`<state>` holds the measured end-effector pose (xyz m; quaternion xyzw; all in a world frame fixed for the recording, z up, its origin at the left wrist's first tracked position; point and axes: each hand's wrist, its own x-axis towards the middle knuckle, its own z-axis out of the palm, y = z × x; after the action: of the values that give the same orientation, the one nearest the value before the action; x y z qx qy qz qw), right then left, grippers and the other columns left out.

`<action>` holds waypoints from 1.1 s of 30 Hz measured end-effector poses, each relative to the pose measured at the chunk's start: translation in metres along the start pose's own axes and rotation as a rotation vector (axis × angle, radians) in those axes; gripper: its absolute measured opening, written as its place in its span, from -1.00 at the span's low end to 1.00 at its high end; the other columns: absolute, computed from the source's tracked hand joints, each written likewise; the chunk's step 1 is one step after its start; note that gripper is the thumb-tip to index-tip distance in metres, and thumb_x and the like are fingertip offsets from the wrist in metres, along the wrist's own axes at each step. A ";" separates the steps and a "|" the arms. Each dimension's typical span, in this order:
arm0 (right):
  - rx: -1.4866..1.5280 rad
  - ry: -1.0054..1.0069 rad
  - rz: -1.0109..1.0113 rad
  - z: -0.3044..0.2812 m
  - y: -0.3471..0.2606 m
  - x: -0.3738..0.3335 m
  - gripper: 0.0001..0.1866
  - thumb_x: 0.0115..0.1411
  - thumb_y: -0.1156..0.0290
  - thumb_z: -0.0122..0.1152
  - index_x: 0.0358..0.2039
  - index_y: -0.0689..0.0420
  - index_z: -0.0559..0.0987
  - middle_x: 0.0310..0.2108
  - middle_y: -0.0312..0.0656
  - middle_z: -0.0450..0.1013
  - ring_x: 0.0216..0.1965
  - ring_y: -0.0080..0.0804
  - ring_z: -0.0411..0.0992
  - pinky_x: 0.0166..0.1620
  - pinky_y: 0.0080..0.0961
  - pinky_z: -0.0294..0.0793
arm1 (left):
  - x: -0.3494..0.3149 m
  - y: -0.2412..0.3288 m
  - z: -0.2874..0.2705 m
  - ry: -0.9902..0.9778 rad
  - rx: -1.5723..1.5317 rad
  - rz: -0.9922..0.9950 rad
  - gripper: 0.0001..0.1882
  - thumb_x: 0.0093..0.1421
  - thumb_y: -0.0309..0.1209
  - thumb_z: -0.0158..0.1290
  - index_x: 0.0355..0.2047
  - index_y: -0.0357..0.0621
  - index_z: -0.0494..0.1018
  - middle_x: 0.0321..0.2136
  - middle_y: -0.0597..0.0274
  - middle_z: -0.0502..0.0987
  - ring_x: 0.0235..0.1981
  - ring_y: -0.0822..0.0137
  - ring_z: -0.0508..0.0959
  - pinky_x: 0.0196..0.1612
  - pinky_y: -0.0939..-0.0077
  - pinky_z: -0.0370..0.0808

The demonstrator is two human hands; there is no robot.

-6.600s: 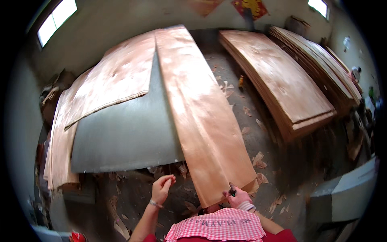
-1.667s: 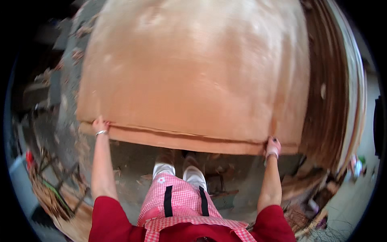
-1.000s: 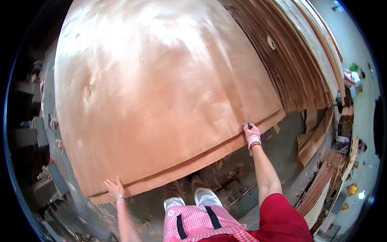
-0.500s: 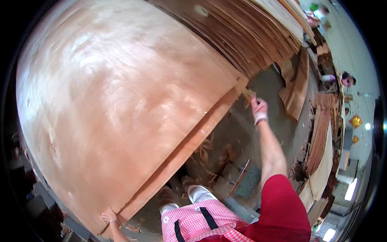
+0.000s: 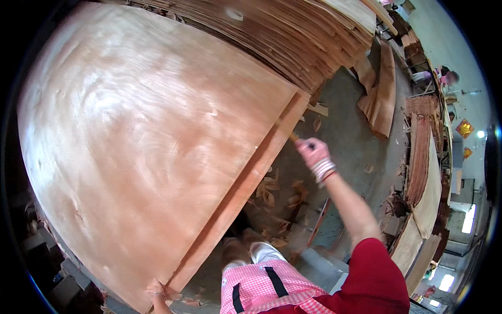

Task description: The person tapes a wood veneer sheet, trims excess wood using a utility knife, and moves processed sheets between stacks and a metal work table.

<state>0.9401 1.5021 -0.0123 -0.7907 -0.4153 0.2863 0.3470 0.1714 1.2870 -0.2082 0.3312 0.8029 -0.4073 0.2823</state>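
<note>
A large, smooth wooden veneer sheet lies on a stack in front of me, its right edge set back from the reddish sheet beneath. My left hand rests with fingers extended on the sheet's near corner. My right hand, in a pink-and-white glove, is closed on a short tan tool at the stack's right edge. The tool's far end is blurred and meets the sheets, so its exact kind does not show.
Beyond the sheet rises a tall pile of rough brown veneers. A curled veneer piece lies on the grey floor to the right, with wood scraps near my feet. More stacked veneers line the right side.
My right hand has moved from near the far corner back toward me along the edge, the tool with it. My left hand stays at the near corner. The whole view has shifted slightly.
</note>
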 end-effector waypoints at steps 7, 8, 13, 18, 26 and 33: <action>-0.302 -0.183 0.280 0.151 -0.034 -0.014 -0.71 0.01 0.13 0.08 -0.35 0.05 0.53 -0.43 -0.04 0.45 -0.37 -0.20 0.44 -0.29 -0.38 0.42 | 0.011 0.002 -0.010 -0.038 0.038 -0.044 -0.05 -0.01 0.25 -0.20 0.07 -0.45 0.01 0.07 -0.31 0.05 0.10 -0.10 0.15 0.07 0.12 0.20; -0.416 -0.259 0.204 0.162 -0.030 -0.009 -0.72 0.03 0.14 0.07 -0.33 0.02 0.53 -0.37 -0.06 0.45 -0.31 -0.20 0.44 -0.27 -0.35 0.43 | 0.012 0.001 -0.007 -0.031 0.003 -0.054 -0.06 -0.01 0.23 -0.18 0.06 -0.45 0.03 0.07 -0.31 0.06 0.10 -0.10 0.15 0.07 0.12 0.20; -0.669 -0.170 0.096 0.156 -0.044 0.008 -0.72 0.03 0.18 0.06 -0.22 -0.08 0.47 -0.23 -0.15 0.37 -0.19 -0.22 0.39 -0.21 -0.32 0.44 | 0.022 -0.008 0.005 0.004 -0.134 -0.118 -0.13 0.01 0.16 -0.11 0.03 -0.44 0.11 0.06 -0.31 0.10 0.10 -0.08 0.16 0.07 0.13 0.20; -0.645 -0.258 0.193 0.150 -0.017 0.051 -0.71 0.08 0.22 0.00 -0.15 -0.10 0.43 -0.13 -0.16 0.33 -0.11 -0.21 0.35 -0.14 -0.29 0.41 | 0.034 -0.014 0.014 0.096 -0.289 -0.184 -0.22 0.02 0.07 -0.05 0.00 -0.43 0.17 0.05 -0.30 0.13 0.10 -0.05 0.17 0.07 0.14 0.20; -0.366 -0.393 0.133 0.102 -0.019 0.054 -0.72 0.07 0.18 0.00 -0.19 -0.09 0.49 -0.23 -0.11 0.43 -0.17 -0.16 0.38 -0.13 -0.32 0.38 | -0.085 0.077 -0.044 0.537 -0.342 0.017 -0.39 0.05 -0.17 -0.05 0.00 -0.40 0.19 0.07 -0.23 0.14 0.12 -0.02 0.16 0.10 0.19 0.15; -0.178 -0.224 0.403 0.011 0.092 0.009 -0.64 0.07 0.10 -0.04 -0.29 0.09 0.51 -0.30 -0.01 0.43 -0.24 -0.07 0.39 -0.18 -0.28 0.38 | -0.264 0.299 -0.170 0.595 -0.658 0.948 -0.51 0.08 -0.38 -0.04 0.00 -0.38 0.20 0.08 -0.17 0.14 0.13 0.01 0.14 0.13 0.24 0.11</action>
<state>0.9788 1.4753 -0.0929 -0.8482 -0.3088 0.3980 0.1638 0.5323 1.4848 -0.0705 0.6446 0.6964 0.1381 0.2836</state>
